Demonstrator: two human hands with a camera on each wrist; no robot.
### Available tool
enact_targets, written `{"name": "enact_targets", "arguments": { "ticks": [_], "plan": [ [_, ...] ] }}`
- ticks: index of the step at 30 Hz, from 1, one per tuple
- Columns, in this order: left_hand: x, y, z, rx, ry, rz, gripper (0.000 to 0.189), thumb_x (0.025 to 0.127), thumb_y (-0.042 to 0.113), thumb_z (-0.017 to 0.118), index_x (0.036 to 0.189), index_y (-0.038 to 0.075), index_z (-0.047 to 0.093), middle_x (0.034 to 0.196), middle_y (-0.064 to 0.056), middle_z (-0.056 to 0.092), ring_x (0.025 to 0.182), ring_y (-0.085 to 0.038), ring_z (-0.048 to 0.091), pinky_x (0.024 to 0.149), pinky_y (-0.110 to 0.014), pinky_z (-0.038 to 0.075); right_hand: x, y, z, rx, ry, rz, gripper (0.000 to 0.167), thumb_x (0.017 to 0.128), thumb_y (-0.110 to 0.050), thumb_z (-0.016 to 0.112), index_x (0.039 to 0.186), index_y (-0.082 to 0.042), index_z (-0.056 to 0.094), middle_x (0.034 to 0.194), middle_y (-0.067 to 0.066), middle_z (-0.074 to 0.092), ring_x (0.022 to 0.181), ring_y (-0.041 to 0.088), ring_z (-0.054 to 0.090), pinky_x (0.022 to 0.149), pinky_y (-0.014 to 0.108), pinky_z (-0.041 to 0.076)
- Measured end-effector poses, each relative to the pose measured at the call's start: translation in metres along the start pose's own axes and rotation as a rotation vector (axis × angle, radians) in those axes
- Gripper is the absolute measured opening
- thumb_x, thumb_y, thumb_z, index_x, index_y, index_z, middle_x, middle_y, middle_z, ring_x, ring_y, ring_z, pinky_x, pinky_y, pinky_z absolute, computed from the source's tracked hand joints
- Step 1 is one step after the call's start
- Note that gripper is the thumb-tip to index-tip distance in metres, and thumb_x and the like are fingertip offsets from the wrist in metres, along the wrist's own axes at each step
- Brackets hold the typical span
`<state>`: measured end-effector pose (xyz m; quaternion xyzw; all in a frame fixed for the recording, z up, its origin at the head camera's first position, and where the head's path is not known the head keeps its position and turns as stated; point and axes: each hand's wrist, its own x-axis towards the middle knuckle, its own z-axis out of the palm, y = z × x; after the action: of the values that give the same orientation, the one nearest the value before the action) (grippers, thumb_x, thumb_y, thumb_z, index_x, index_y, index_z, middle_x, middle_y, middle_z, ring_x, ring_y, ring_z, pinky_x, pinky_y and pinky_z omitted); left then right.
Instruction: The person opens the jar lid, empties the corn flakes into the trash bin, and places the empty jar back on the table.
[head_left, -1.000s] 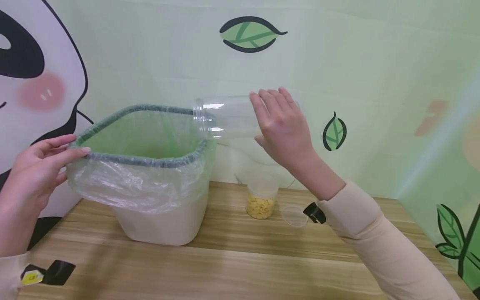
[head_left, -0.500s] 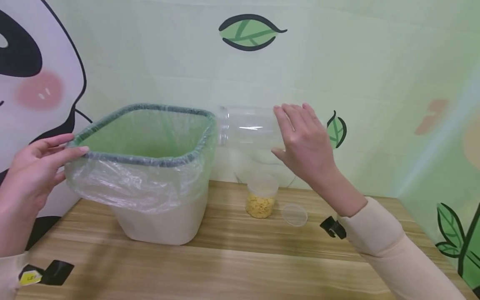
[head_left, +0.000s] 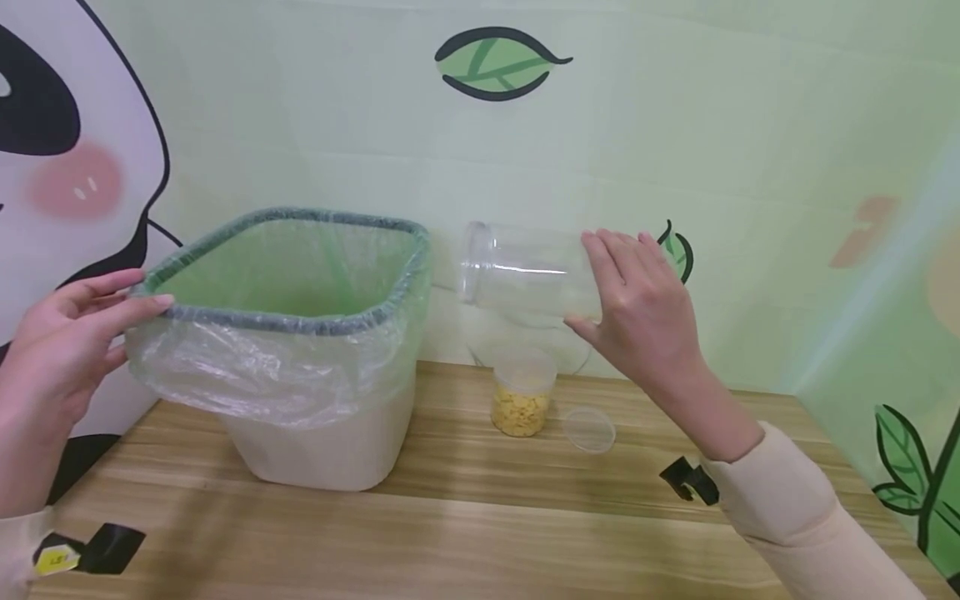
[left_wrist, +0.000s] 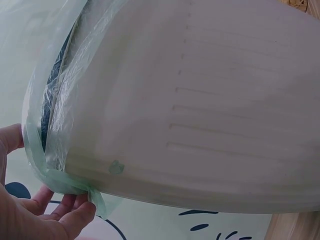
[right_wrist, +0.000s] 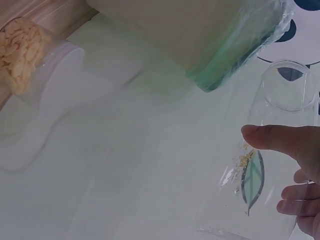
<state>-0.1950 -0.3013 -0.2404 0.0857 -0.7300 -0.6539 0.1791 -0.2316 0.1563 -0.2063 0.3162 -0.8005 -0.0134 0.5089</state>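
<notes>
On the left, my left hand (head_left: 78, 342) pinches the rim of a white trash bin (head_left: 330, 458) lined with a clear greenish bag (head_left: 285, 367). In the left wrist view, fingers and thumb hold the rim through the bag (left_wrist: 60, 125). My right hand (head_left: 645, 308) grips a clear plastic jar (head_left: 532, 271), lying nearly level in the air with its mouth toward the bin. The jar is to the right of the bin and apart from it. A few yellow crumbs (right_wrist: 245, 159) show at the jar in the right wrist view.
A small clear tub (head_left: 521, 408) of yellow flakes stands on the wooden table (head_left: 465, 542), right of the bin. Beside the tub is a round clear lid (head_left: 589, 430). A printed backdrop (head_left: 337, 125) hangs close behind the table.
My right hand has moved the jar rightward and down, from over the bin's right edge to a spot beside it. The left hand still holds the rim.
</notes>
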Motion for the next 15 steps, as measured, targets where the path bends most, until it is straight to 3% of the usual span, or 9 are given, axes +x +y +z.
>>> {"name": "enact_targets", "arguments": {
  "ticks": [5, 15],
  "plan": [
    [0.001, -0.002, -0.001, -0.036, -0.002, 0.003, 0.036, 0.077, 0.023, 0.073, 0.105, 0.028, 0.051, 0.096, 0.007, 0.047, 0.068, 0.003, 0.056, 0.049, -0.011, 0.046, -0.011, 0.003, -0.002, -0.003, 0.002, 0.007, 0.084, 0.049, -0.023, 0.09, 0.115, 0.012, 0.052, 0.111, 0.026, 0.058, 0.102, 0.038, 0.055, 0.096, 0.048, 0.039],
    [0.003, -0.003, -0.002, 0.025, 0.007, -0.007, 0.038, 0.077, 0.028, 0.072, 0.108, 0.029, 0.05, 0.096, 0.008, 0.047, 0.069, 0.003, 0.055, 0.049, -0.01, 0.046, -0.032, 0.012, -0.002, 0.013, 0.003, 0.041, 0.087, 0.046, -0.022, 0.091, 0.115, 0.012, 0.051, 0.11, 0.027, 0.058, 0.101, 0.038, 0.055, 0.094, 0.05, 0.04]
  ]
}}
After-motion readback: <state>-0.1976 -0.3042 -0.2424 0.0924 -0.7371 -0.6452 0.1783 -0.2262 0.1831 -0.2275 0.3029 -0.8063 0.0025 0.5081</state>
